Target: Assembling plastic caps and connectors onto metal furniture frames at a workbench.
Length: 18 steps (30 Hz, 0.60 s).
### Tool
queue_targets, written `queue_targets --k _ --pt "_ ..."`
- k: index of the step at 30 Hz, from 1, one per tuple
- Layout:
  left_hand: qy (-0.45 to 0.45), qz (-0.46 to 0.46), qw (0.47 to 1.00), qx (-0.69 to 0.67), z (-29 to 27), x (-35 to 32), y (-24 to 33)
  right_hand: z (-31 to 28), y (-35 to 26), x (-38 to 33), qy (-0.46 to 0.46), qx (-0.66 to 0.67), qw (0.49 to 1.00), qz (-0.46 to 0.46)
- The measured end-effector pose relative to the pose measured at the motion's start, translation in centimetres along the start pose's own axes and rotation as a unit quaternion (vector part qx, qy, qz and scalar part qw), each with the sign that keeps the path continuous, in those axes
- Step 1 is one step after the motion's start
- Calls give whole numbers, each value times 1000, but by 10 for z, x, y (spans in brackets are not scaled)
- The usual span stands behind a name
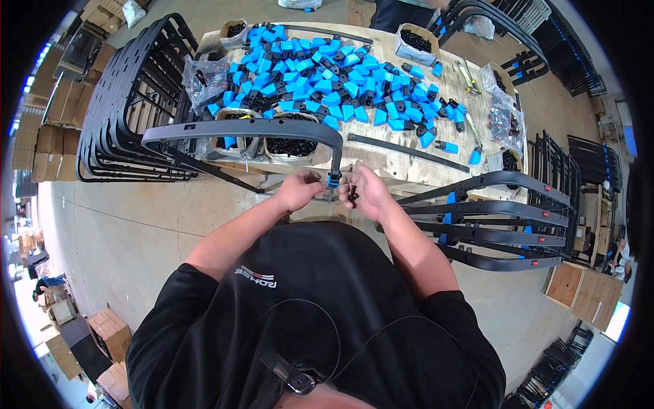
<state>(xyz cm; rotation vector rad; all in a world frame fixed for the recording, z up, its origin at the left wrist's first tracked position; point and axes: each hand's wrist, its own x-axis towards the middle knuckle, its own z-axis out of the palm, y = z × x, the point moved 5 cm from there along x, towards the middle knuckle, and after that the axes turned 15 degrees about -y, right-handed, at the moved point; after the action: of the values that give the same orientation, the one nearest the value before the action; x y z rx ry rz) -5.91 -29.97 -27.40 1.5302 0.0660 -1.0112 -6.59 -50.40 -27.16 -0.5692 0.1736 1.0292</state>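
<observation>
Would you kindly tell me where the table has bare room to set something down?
On the plywood tabletop, bare strips lie both sides of the flat black bar: one toward the near edge, one toward the blue-and-black pieces. The left is crowded with those pieces and cartons of small parts, partly hidden by the curved dark frame.

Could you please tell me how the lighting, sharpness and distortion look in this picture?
Head view: the left hand and right hand look fairly clear near the centre; the wooden table is brightly lit; fisheye distortion curves its edges; cardboard boxes at far left look softer; a white patch at lower right is washed out; black rings the rim.
</observation>
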Motion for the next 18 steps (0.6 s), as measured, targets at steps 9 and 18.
queue_targets --k 9,18 --pt "17 316 870 378 51 -56 113 43 -3 -14 -48 103 991 -67" --pt "-2 343 787 512 69 -49 115 46 1 -8 -40 73 992 -100"
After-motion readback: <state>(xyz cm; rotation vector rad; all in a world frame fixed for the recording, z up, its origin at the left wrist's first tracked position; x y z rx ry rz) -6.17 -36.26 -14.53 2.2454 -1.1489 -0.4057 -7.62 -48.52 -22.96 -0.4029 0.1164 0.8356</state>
